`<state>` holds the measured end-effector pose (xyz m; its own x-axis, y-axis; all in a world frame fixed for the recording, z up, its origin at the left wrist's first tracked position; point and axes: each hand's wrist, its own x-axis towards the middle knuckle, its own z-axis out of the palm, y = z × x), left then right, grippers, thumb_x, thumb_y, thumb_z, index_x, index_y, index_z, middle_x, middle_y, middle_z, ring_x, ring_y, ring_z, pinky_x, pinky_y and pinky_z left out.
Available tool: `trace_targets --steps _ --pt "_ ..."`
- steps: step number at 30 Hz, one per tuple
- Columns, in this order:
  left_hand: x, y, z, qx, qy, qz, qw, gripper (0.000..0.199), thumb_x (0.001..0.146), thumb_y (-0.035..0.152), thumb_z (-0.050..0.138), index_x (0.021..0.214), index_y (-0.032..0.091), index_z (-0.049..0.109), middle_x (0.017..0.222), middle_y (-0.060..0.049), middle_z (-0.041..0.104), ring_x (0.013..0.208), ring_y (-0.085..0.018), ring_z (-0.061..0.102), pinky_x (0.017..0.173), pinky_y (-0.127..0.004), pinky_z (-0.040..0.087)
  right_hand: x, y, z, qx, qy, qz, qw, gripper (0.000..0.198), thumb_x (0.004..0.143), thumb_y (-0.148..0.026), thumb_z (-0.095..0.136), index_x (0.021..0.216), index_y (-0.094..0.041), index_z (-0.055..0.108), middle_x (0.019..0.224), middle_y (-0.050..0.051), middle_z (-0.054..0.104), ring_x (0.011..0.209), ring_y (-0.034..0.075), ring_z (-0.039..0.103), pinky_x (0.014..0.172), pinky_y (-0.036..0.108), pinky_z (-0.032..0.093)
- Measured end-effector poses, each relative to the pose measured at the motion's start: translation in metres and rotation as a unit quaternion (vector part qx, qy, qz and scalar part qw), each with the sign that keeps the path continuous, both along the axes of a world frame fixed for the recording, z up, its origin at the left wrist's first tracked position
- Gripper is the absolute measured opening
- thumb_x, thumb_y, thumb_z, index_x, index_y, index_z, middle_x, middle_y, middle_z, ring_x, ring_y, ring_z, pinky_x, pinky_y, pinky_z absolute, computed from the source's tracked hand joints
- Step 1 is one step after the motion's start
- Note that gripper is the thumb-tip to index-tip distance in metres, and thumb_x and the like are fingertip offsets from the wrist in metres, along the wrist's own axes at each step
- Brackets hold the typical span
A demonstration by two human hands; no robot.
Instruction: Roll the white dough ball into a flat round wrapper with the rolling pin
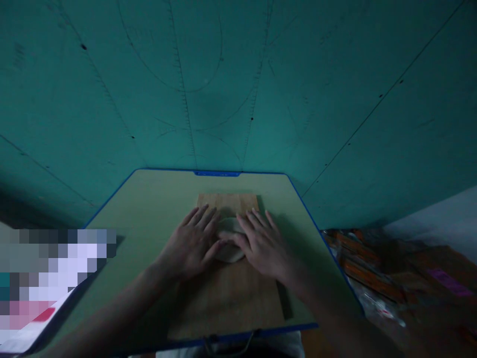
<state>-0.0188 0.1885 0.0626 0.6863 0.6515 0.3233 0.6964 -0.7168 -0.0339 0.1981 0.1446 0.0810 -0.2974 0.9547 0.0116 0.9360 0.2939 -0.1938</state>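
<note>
Pale disc [231, 254], one: on wooden board [231, 298], towards far end. Left hand [194, 242], right hand [264, 244]: fingers spread, either side; pressure unclear in dimness. Risks: lopsided pressing might misshape disc; sideways push might skid board.

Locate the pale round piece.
In the head view, just below centre, the pale round piece lies on the wooden board, partly beneath the left hand and right hand.
</note>
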Motion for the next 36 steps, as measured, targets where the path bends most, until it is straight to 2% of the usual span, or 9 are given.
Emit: trace_targets --steps 5,10,13,15,20,24,29,33,36 --pt "0.010 0.008 0.007 -0.026 0.038 0.028 0.999 0.068 0.101 0.052 0.026 0.140 0.003 0.052 0.143 -0.024 0.055 0.138 -0.038 0.048 0.115 -0.053 0.037 0.006 0.014 0.000 -0.024 -0.015 -0.026 0.999 0.069 0.105 -0.056 0.029 0.156 -0.011 0.035 0.163 0.020 0.026 0.153 0.034 0.016 0.123 0.059 0.012" --pt "0.007 -0.009 0.007 0.004 0.036 0.027 0.999 0.070 0.097 0.059 0.034 0.130 0.001 0.058 0.141 -0.028 0.055 0.135 -0.042 0.049 0.114 -0.058 0.036 0.012 0.013 0.000 -0.048 0.014 0.070 0.996 0.066 0.106 -0.055 0.018 0.159 -0.017 0.028 0.165 0.011 0.026 0.153 0.028 0.017 0.125 0.052 0.015" --pt "0.010 -0.006 0.009 -0.032 0.042 0.044 0.998 0.062 0.099 0.054 0.034 0.121 0.003 0.063 0.134 -0.026 0.062 0.127 -0.038 0.057 0.109 -0.052 0.043 0.014 0.029 0.002 -0.076 -0.012 0.032 0.996 0.070 0.104 -0.058 0.025 0.158 -0.013 0.030 0.165 0.016 0.023 0.154 0.032 0.014 0.124 0.056 0.012" --pt "0.012 -0.006 0.010 -0.039 0.029 0.048 0.998 0.062 0.100 0.053 0.033 0.125 0.004 0.061 0.132 -0.023 0.064 0.123 -0.035 0.060 0.108 -0.050 0.045 0.014 0.034 0.003 -0.083 -0.018 0.015 0.996 0.073 0.104 -0.058 0.027 0.158 -0.009 0.029 0.164 0.018 0.023 0.154 0.033 0.012 0.124 0.057 0.010" --pt "0.008 -0.017 0.006 0.015 0.012 0.038 0.999 0.071 0.097 0.060 0.034 0.136 0.004 0.053 0.144 -0.025 0.054 0.138 -0.039 0.047 0.112 -0.056 0.039 0.012 0.027 0.002 -0.045 0.012 0.045 0.998 0.070 0.105 -0.058 0.020 0.157 -0.013 0.032 0.163 0.015 0.029 0.153 0.031 0.020 0.124 0.054 0.014" --pt "0.009 -0.018 0.003 -0.030 0.010 0.069 0.997 0.071 0.097 0.061 0.035 0.134 0.003 0.055 0.137 -0.025 0.061 0.132 -0.037 0.054 0.110 -0.052 0.042 0.011 0.035 0.003 -0.043 -0.030 0.003 0.999 0.073 0.103 -0.060 0.031 0.156 -0.010 0.035 0.162 0.020 0.029 0.152 0.035 0.019 0.123 0.057 0.012" --pt "0.007 -0.021 -0.004 0.016 -0.007 0.045 0.999 0.085 0.093 0.073 0.034 0.140 0.004 0.050 0.149 -0.025 0.050 0.143 -0.038 0.042 0.117 -0.056 0.032 0.010 0.039 0.001 -0.042 -0.005 0.026 0.999 0.069 0.104 -0.056 0.026 0.157 -0.013 0.032 0.162 0.017 0.030 0.152 0.032 0.023 0.123 0.056 0.015" --pt "0.007 -0.022 -0.005 -0.006 0.013 0.086 0.996 0.088 0.095 0.073 0.025 0.135 0.000 0.055 0.140 -0.028 0.058 0.135 -0.037 0.051 0.113 -0.052 0.039 0.010 0.045 -0.001 -0.022 -0.033 -0.017 0.999 0.071 0.103 -0.058 0.030 0.157 -0.012 0.034 0.163 0.018 0.028 0.152 0.034 0.020 0.123 0.057 0.011" --pt "0.005 -0.031 -0.008 0.042 -0.005 0.058 0.997 0.088 0.091 0.076 0.033 0.138 0.005 0.053 0.144 -0.025 0.055 0.140 -0.037 0.046 0.115 -0.053 0.035 0.011 0.041 -0.004 0.000 -0.016 0.025 1.000 0.068 0.104 -0.056 0.027 0.155 -0.014 0.037 0.161 0.016 0.032 0.152 0.032 0.023 0.123 0.057 0.014"
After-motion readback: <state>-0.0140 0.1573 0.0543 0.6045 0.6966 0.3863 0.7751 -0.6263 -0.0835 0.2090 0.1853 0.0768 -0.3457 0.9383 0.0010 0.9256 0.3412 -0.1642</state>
